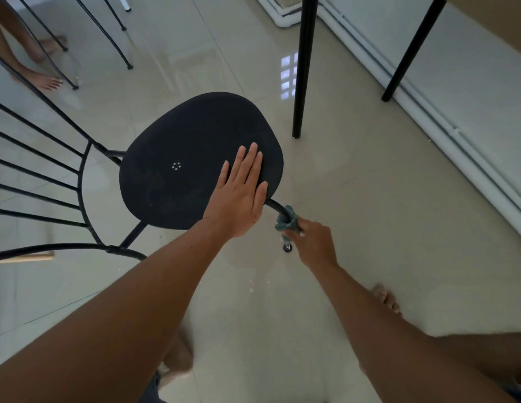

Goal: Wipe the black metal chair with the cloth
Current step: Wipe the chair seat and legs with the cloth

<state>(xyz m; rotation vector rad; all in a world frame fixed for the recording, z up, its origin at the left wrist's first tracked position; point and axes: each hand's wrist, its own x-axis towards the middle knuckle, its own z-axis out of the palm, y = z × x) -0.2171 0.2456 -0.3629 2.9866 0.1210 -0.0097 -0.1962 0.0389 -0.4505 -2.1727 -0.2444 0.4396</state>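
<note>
The black metal chair point(177, 141) stands on the tiled floor, its rounded seat facing up and its barred backrest point(35, 170) to the left. My left hand point(238, 193) lies flat on the seat's right edge, fingers straight and together, holding nothing. My right hand point(311, 242) is below the seat's right side, closed around a grey-green cloth point(286, 221). The cloth is wrapped around the chair's front right leg point(275, 204), just under the seat. The leg's foot point(287, 248) shows beneath my fingers.
Two black table legs point(302, 68) point(410, 50) stand on the floor beyond the chair, by a white skirting point(428, 112). Thin legs of other chairs point(108, 33) and another person's bare feet point(47, 82) are at the upper left. My own feet point(387, 298) are below.
</note>
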